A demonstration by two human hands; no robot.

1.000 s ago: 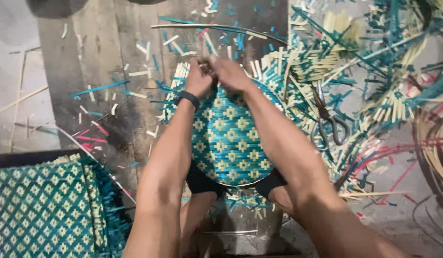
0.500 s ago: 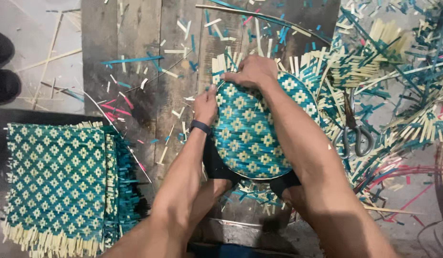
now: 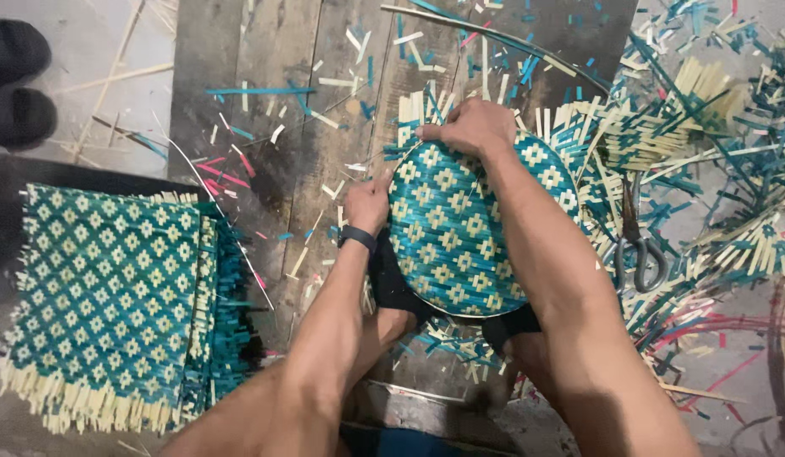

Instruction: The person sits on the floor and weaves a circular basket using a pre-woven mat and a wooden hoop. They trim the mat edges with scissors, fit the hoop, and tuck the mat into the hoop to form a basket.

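Observation:
A round woven tray (image 3: 460, 233) in teal and cream diamond pattern rests on my knees. My right hand (image 3: 464, 127) grips its far rim, fingers curled over the edge. My left hand (image 3: 367, 201), with a dark wristband, presses on the tray's left rim, fingers closed against it. Loose strip ends stick out past the far rim.
A stack of square woven mats (image 3: 113, 296) in the same pattern lies at the left. Scissors (image 3: 636, 245) lie to the right of the tray among piles of cut teal and cream strips (image 3: 706, 169). Dark shoes (image 3: 16, 85) sit at the top left. Scraps litter the wooden boards (image 3: 265, 127).
The view has shifted so the tray and mats sit further right. My left hand has slid down the tray's left rim, away from my right hand at the far edge.

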